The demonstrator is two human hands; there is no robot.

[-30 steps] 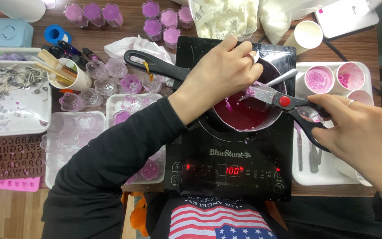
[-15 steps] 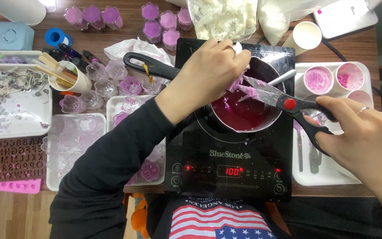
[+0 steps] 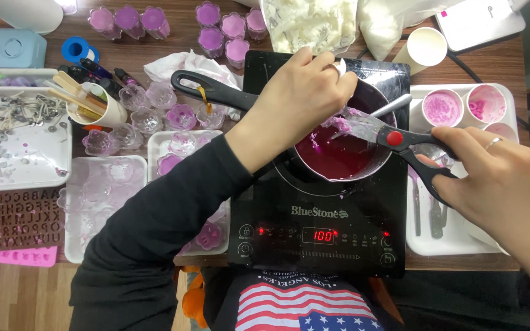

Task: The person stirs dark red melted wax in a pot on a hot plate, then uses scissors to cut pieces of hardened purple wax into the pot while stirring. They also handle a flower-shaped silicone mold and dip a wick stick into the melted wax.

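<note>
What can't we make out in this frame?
Head view only:
- What the left hand pinches: hidden by its own fingers.
- Scissors handles: partly covered by the right hand.
- Pan far rim: behind the left hand.
- White bag: cut off by the top edge.

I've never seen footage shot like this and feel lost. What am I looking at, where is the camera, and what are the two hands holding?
The camera sits on a person's head and looks down at their own bare hands; no machine is involved. The right hand holds black scissors with a red pivot, blades over a small black pan of dark purple liquid. The left hand holds a pale purple lump at the blades. The pan stands on a black induction cooktop on a wooden table. Around it lie purple-filled flower-shaped cups, empty clear cups, a white tray of wicks, and a paper cup of wooden sticks.
</note>
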